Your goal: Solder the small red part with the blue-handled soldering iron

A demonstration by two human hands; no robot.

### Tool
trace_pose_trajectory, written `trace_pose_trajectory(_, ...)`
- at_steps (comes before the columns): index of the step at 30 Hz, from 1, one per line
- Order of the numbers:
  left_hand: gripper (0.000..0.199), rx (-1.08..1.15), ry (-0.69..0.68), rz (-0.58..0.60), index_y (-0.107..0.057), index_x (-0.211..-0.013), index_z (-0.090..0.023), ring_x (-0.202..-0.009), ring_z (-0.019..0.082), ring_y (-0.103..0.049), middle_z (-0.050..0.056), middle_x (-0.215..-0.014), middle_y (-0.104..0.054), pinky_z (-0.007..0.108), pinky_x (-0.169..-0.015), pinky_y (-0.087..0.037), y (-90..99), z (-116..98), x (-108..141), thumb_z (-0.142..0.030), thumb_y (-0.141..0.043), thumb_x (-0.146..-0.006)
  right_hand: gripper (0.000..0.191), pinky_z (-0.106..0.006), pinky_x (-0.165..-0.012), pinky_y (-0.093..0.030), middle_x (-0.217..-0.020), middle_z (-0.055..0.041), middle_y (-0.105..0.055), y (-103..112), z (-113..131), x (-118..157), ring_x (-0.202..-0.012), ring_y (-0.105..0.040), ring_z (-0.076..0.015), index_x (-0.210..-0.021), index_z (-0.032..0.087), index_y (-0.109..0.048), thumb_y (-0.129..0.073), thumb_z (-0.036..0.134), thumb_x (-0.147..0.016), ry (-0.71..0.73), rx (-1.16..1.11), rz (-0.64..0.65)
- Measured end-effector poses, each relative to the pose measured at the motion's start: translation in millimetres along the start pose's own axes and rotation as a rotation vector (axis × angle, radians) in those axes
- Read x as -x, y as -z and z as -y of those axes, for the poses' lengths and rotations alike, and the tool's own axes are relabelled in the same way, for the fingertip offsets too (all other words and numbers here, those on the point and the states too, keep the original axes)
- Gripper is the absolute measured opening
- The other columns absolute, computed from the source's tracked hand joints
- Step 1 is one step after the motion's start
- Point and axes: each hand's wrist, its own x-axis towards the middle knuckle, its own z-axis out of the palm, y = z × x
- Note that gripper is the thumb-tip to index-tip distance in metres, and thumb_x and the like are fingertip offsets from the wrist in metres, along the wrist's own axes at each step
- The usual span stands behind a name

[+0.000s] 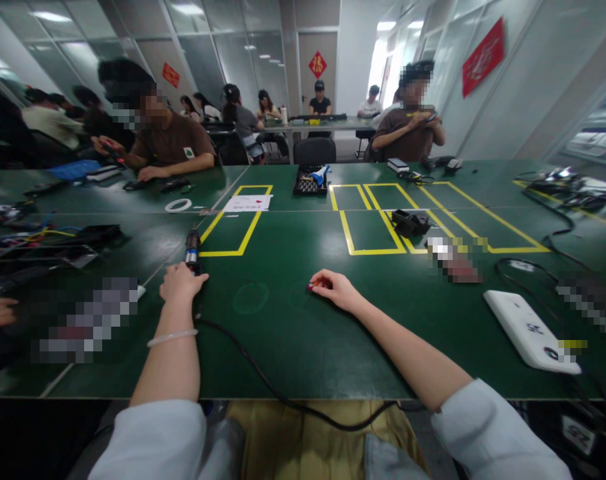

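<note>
My left hand (181, 283) is closed around a corded electric screwdriver (193, 245) that lies on the green table, its dark front end pointing away from me. The thumb sticks out to the right, and the fingers hide most of the tool's rear. A black cord (247, 360) trails from it toward the table's front edge. Near the middle of the table, my right hand (331, 288) rests low with fingertips pinched together on a small red-orange piece (311, 287). Too little of that piece shows to tell its kind.
Yellow tape outlines (223, 253) mark the green table (283, 353). A paper sheet (247, 203), a tape roll (178, 205) and a black parts tray (310, 181) lie farther back. At right are a black part (410, 223) and a white device (530, 330). Co-workers sit opposite.
</note>
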Motion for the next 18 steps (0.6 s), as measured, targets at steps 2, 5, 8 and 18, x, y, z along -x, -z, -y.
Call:
trace_pose_trajectory(2,0.063,0.011,-0.011,0.016,-0.052,-0.127,-0.015,-0.120,0.043,-0.050,0.025,-0.136,-0.044,0.055,-0.091,-0.047,-1.2,3.9,-5.0,-0.049,-0.062,-0.074,0.019,-0.024,-0.063,-0.042,-0.076,0.0006,-0.058,0.5,0.8,0.1,-0.065,-0.051,-0.0105,-0.095,0.016,-0.063,-0.065,0.028,-0.081,0.003,0.015,-0.017)
trace_pose_trajectory(5,0.062,0.026,-0.040,-0.007,-0.054,-0.124,-0.016,-0.118,0.043,-0.051,0.025,-0.133,-0.046,0.055,-0.090,-0.048,-3.2,3.8,-7.5,-0.044,-0.065,-0.070,0.019,-0.024,-0.063,-0.042,-0.074,0.0010,-0.058,0.0,-0.1,-0.3,-0.064,-0.050,-0.0104,-0.094,0.016,-0.062,-0.065,0.027,-0.080,-0.015,0.014,-0.018)
trace_pose_trajectory(8,0.060,0.026,-0.044,-0.026,-0.055,-0.122,-0.013,-0.117,0.043,-0.052,0.027,-0.131,-0.046,0.054,-0.089,-0.048,-4.2,-1.5,-4.5,-0.043,-0.065,-0.071,0.019,-0.024,-0.062,-0.042,-0.073,0.0011,-0.058,-1.1,-2.2,-1.0,-0.064,-0.050,-0.0106,-0.093,0.015,-0.062,-0.065,0.028,-0.080,-0.021,0.005,-0.008)
trace_pose_trajectory(18,0.053,-0.033,-0.243,-0.006,-0.055,-0.118,-0.011,-0.112,0.036,-0.054,0.023,-0.124,-0.051,0.045,-0.087,-0.049,-7.8,-47.8,27.6,-0.042,-0.063,-0.075,0.018,-0.024,-0.063,-0.041,-0.075,0.0011,-0.057,-3.3,0.8,-2.3,-0.065,-0.050,-0.0107,-0.093,0.015,-0.061,-0.064,0.028,-0.080,-0.020,0.034,-0.033)
